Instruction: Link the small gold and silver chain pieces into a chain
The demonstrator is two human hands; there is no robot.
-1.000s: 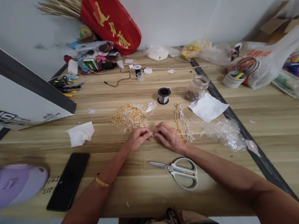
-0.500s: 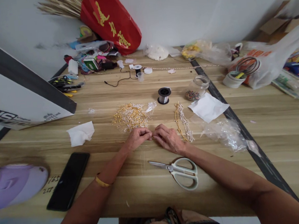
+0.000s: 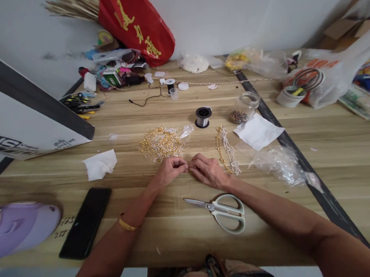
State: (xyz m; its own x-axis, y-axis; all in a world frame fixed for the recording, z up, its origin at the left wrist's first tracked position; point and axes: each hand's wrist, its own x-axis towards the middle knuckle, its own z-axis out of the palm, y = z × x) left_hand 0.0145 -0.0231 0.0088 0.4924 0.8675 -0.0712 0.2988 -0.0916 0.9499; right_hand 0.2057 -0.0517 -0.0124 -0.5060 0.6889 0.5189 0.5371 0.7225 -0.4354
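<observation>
My left hand [image 3: 172,170] and my right hand [image 3: 209,170] meet fingertip to fingertip just in front of a pile of gold and silver beads [image 3: 164,142]. Both are closed in a pinch; whatever lies between the fingers is too small to make out. Right of my right hand lie a gold chain [image 3: 219,150] and a silver chain [image 3: 229,152], side by side. Scissors [image 3: 221,212] with pale green handles rest below my hands, blades pointing left. Behind the beads stands a spool of silvery wire [image 3: 203,118].
A glass jar [image 3: 245,108] with small dark beads stands beside a white paper sheet [image 3: 259,132]. Clear plastic bags [image 3: 278,165] lie to the right. A phone [image 3: 85,223], a crumpled tissue [image 3: 100,165] and a large box [image 3: 26,112] are on the left.
Almost nothing differs. My hands stay pinched together in the same place, and the whole view has shifted very slightly.
</observation>
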